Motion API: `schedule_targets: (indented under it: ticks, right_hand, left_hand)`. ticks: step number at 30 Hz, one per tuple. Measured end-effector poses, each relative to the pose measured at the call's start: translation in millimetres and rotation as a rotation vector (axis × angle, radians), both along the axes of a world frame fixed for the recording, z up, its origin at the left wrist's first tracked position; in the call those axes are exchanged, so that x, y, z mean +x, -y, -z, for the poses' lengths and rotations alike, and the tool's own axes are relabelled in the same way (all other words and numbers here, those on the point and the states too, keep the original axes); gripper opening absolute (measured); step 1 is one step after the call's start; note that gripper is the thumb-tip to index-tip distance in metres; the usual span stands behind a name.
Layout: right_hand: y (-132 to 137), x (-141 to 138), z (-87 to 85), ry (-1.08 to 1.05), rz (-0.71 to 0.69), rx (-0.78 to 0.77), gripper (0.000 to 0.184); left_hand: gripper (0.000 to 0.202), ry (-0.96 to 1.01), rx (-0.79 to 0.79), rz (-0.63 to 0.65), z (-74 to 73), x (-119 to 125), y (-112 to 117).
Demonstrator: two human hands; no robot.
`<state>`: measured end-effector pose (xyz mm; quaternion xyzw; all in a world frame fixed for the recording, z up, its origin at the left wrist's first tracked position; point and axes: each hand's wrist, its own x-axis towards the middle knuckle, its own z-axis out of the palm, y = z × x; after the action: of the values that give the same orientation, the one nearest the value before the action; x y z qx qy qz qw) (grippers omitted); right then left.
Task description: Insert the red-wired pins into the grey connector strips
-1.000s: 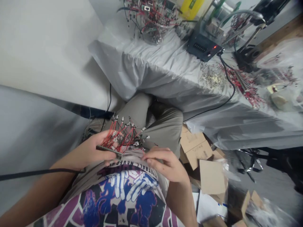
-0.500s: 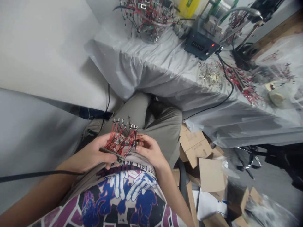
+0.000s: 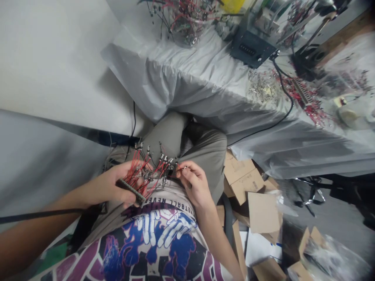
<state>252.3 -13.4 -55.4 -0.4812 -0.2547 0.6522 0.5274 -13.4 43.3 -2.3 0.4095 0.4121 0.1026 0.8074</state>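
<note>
Black cable: a black cable [image 3: 38, 217] runs along the far left, ending just behind the left forearm.

Left hand: the left hand [image 3: 115, 184] has a closed grip, clamped on a black plastic strip [image 3: 131, 192] and the near end of the wiring; the strip's long axis slants down and to the right, across the fingers.

Wire bundle: a bundle of red wires with small metal connectors [image 3: 150, 173] fans out rightward from the left hand, held above the lap over grey trousers [image 3: 202, 150]; the left hand is the nearer, and the bundle's right end reaches almost to the right fingers.

Right hand: the right hand [image 3: 196, 183] has thumb and forefinger together in a tight grip on a small metal piece [image 3: 185, 168], just beside the bundle's right end — its exact kind is too small to tell.

Counter: along the counter's near edge, under a grey plastic sheet [image 3: 187, 88], lie loose metal terminals [image 3: 263, 88] and a red-wired strip [image 3: 304, 93].

Cardboard: flattened cardboard pieces [image 3: 258, 199] lie on the floor at right.
</note>
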Motion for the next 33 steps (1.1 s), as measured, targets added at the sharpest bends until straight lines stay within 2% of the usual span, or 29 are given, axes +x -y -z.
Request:
schedule_targets:
  ticks: [6,11,17,23,26,29,31,33]
  right_hand:
    - [-2.1,9.1,-7.3,0.065,0.002,-0.017,0.028]
    - [-5.6,17.1,-6.2,0.069,-0.089,0.038,0.027]
    - [-11.3,4.1,-15.6,-0.036,-0.037,0.071,0.023]
    - [-8.6,-5.8,-32.6,-0.151,-0.038,-0.027,0.021]
    - [-10.8,-4.7,-34.9,-0.195,-0.013,-0.075,0.021]
    - [-15.2,-6.8,-23.2,-0.131,-0.013,-0.112,0.025]
    - [-16.8,-8.6,-9.8,-0.003,-0.056,-0.11,0.026]
    - [-16.8,-7.7,2.9,0.215,-0.094,-0.052,0.025]
  left_hand:
    - [0.082,-0.043,0.008,-0.112,0.8,1.4,16.4]
    - [0.072,-0.035,0.018,-0.176,3.1,1.0,22.0]
    - [0.074,-0.062,0.063,-0.291,-1.0,-4.7,15.4]
    - [0.079,-0.086,0.152,-0.415,-10.4,-16.2,3.9]
    - [0.078,-0.051,0.211,-0.471,-2.1,-24.6,1.4]
    - [0.081,-0.002,0.273,-0.475,17.2,-35.3,0.5]
    - [0.083,0.041,0.293,-0.462,29.7,-41.6,0.4]
    - [0.081,0.079,0.301,-0.444,37.4,-45.1,0.0]
